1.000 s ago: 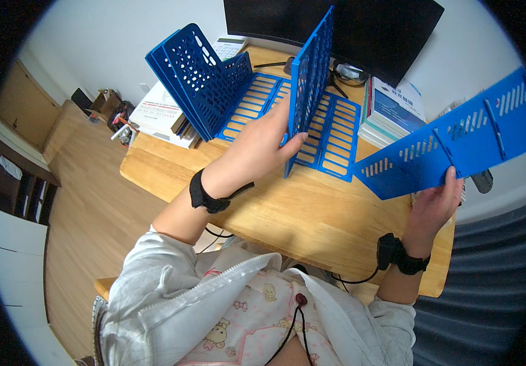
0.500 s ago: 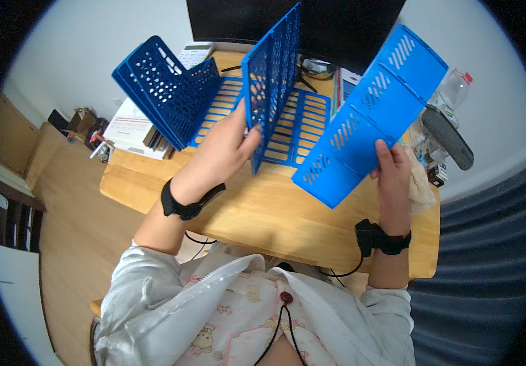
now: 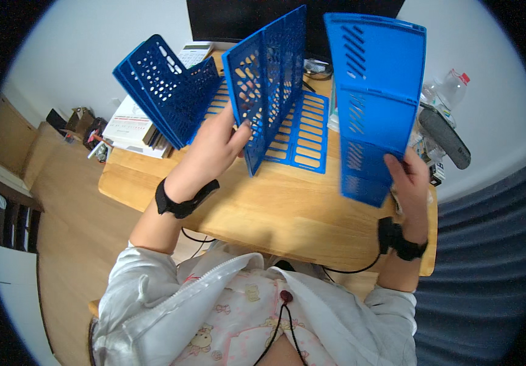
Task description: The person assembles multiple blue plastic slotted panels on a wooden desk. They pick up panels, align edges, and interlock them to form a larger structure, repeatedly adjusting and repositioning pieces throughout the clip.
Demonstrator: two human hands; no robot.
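Blue plastic panels of a file rack spread over the wooden desk. My left hand (image 3: pixel 217 140) is closed on the near edge of an upright perforated divider panel (image 3: pixel 269 85), thumb on its right face. Held up at the right, a long blue panel (image 3: pixel 380 79) with slanted slots along one side is gripped low on its right edge by my right hand (image 3: pixel 410 177). Between them a slotted blue base (image 3: pixel 309 131) lies flat on the desk. Left of my left hand, more perforated panels with a cut-out corner (image 3: pixel 159 85) lean outward, attached to the base or resting by it.
A dark monitor (image 3: pixel 244 21) stands behind. Papers and books (image 3: pixel 130 128) and a calculator (image 3: pixel 194 53) are at the left of the wooden desk (image 3: pixel 263 213). At the right sit a grey case (image 3: pixel 445 135) and a clear bottle with a red cap (image 3: pixel 455 88). A curtain hangs beyond.
My right hand has moved right, and its slotted panel has swung from a diagonal tilt to nearly upright. The divider in my left hand has turned, showing more of its perforated face.
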